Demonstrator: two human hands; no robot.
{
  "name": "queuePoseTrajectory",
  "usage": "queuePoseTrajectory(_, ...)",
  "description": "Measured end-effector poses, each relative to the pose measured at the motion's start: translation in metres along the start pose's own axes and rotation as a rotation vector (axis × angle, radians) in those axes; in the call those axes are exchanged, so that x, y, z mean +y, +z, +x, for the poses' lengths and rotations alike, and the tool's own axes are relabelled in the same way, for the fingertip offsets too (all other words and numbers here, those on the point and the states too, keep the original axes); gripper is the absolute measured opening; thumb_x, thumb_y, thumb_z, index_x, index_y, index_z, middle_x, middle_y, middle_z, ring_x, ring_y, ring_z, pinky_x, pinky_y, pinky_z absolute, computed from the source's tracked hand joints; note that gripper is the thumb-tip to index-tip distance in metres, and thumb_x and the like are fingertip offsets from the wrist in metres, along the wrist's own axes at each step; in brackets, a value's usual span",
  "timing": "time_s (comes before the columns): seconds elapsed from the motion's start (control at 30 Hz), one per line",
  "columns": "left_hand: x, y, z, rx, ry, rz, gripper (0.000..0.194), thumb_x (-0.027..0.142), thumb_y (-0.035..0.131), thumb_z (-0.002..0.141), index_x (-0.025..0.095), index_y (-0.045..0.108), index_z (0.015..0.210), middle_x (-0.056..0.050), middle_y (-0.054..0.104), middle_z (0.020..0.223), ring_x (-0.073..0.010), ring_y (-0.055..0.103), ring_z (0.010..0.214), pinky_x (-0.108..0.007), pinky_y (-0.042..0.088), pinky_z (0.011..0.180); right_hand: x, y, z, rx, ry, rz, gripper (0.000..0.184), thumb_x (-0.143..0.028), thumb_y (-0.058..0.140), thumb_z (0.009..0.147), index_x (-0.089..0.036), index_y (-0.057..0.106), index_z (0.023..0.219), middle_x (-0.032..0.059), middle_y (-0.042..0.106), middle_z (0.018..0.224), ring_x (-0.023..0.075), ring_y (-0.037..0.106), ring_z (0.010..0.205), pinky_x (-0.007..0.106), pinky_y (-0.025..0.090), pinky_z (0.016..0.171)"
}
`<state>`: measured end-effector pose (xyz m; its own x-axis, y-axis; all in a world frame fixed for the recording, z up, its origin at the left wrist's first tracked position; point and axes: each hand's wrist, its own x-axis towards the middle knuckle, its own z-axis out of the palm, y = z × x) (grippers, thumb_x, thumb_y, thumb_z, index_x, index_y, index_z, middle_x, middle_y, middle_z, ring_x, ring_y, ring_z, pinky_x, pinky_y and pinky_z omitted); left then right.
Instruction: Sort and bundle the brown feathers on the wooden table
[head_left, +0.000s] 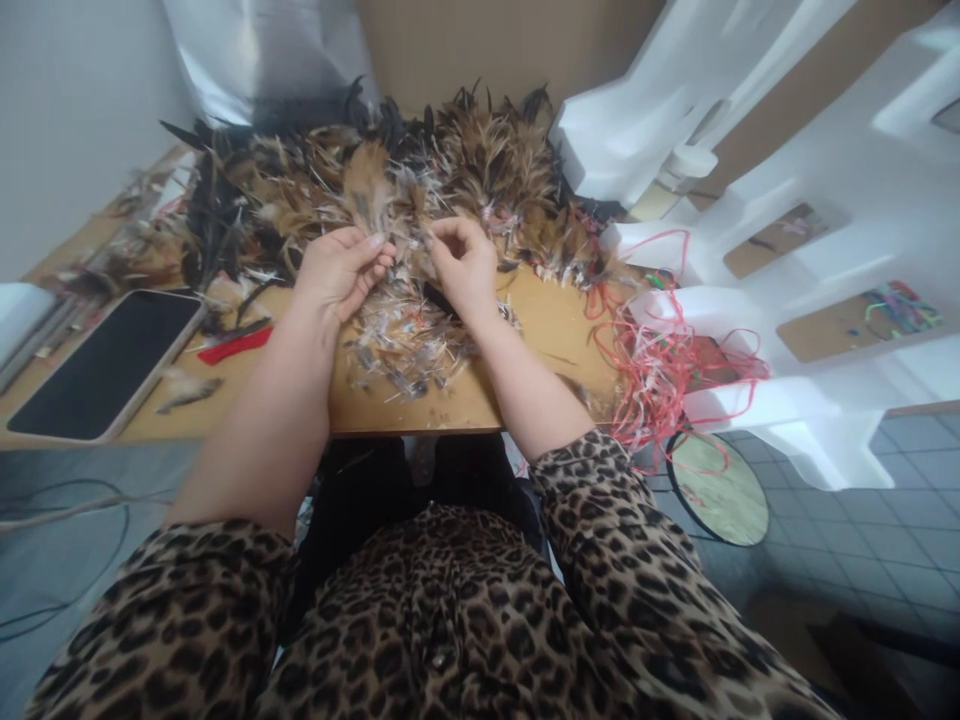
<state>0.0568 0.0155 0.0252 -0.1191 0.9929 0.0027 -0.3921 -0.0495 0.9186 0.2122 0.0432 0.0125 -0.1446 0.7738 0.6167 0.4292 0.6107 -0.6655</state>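
Left hand [341,272]: your fingers pinch a brown feather tuft [367,185].
Right hand [465,268]: curled alongside; grip unclear.
Feather scraps [409,350]: nearside of your fingers.
Phone [109,365]: left of them.

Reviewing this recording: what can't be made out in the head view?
Lower ends of the brown feathers: head view, hidden by the left hand.
Whether the right hand pinches anything: head view, blurred against the feather pile.
Single strands in the red string tangle: head view, overlapping and blurred.
White object at far left: head view, cut off by the picture's edge.
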Motion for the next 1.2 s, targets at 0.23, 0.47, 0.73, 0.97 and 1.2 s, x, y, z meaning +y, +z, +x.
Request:
queuePoseTrajectory(0.23, 0.003, 0.003, -0.007, -0.065, -0.081, -0.01, 0.008, 0.012, 0.066, 0.072, 0.013, 0.059, 0.068, -0.004, 0.067, 0.065, -0.0054, 0.06, 0.05, -0.01, 0.046, 0.047, 0.001, -0.003, -0.003, -0.071, -0.232, -0.197, 0.025, -0.027, 0.035, 0.091, -0.019, 0.058, 0.092, 0.0068, 0.052, 0.098, 0.0164, 0.048, 0.099, 0.037, 0.04, 0.09)
queuePoseTrajectory(0.47, 0.003, 0.003, -0.009, -0.16, -0.206, -0.006, 0.003, 0.009, 0.064, 0.071, 0.009, 0.062, 0.074, -0.008, 0.068, 0.07, -0.0069, 0.06, 0.049, -0.011, 0.045, 0.043, 0.004, -0.013, 0.001, -0.079, -0.315, -0.363, 0.029, -0.032, 0.031, 0.092, -0.021, 0.058, 0.092, 0.0071, 0.051, 0.103, 0.0202, 0.043, 0.107, 0.041, 0.034, 0.092)
queuePoseTrajectory(0.73, -0.005, 0.002, -0.007, -0.193, -0.198, 0.023, 0.006, 0.006, 0.063, 0.071, 0.01, 0.061, 0.067, -0.004, 0.065, 0.063, -0.0044, 0.057, 0.048, -0.011, 0.046, 0.046, -0.004, -0.012, -0.001, -0.094, -0.256, -0.418, 0.027, -0.034, 0.034, 0.091, -0.021, 0.059, 0.094, 0.0079, 0.053, 0.108, 0.0212, 0.044, 0.11, 0.041, 0.033, 0.095)
queuePoseTrajectory(0.97, -0.005, 0.003, -0.002, -0.034, -0.069, -0.024, 0.014, 0.009, 0.066, 0.071, 0.014, 0.054, 0.063, -0.001, 0.063, 0.062, -0.0033, 0.056, 0.048, -0.011, 0.047, 0.049, -0.001, -0.009, 0.001, -0.022, 0.149, 0.13, 0.033, -0.046, 0.043, 0.084, -0.017, 0.058, 0.089, 0.0043, 0.057, 0.087, 0.0147, 0.053, 0.09, 0.03, 0.043, 0.082)
queuePoseTrajectory(1.2, -0.003, 0.007, -0.008, -0.088, -0.013, 0.042, 0.009, 0.011, 0.067, 0.069, 0.013, 0.059, 0.065, -0.002, 0.066, 0.064, -0.0039, 0.057, 0.049, -0.011, 0.046, 0.048, -0.012, 0.008, -0.006, -0.184, 0.557, 0.66, 0.038, -0.053, 0.064, 0.066, -0.017, 0.056, 0.068, -0.0047, 0.051, 0.055, 0.0052, 0.045, 0.051, 0.017, 0.037, 0.048)
